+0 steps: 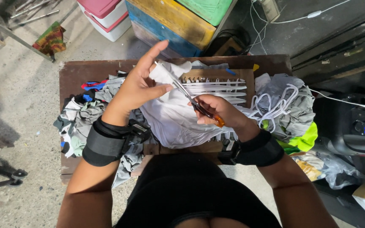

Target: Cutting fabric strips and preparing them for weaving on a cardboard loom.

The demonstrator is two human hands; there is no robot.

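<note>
Scissors (193,101) with orange handles sit gripped in the right hand (216,110), its fingers curled shut round them, blades angled up to the left. The left hand (138,86) pinches white cloth (170,122) between thumb and fingers, remaining fingers spread, above the middle of the tabletop (74,74), rag piles (79,120) at left.

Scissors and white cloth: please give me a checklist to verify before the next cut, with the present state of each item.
1. Right hand grips scissors by the orange handles: ok.
2. Left hand holds white cloth up near the blades: ok.
3. Left thumb clear of the blades: cannot tell, it lies very close.
4. Cloth between the blades: cannot tell.
5. White strips on the wooden frame lie apart from the blades: ok.
</note>
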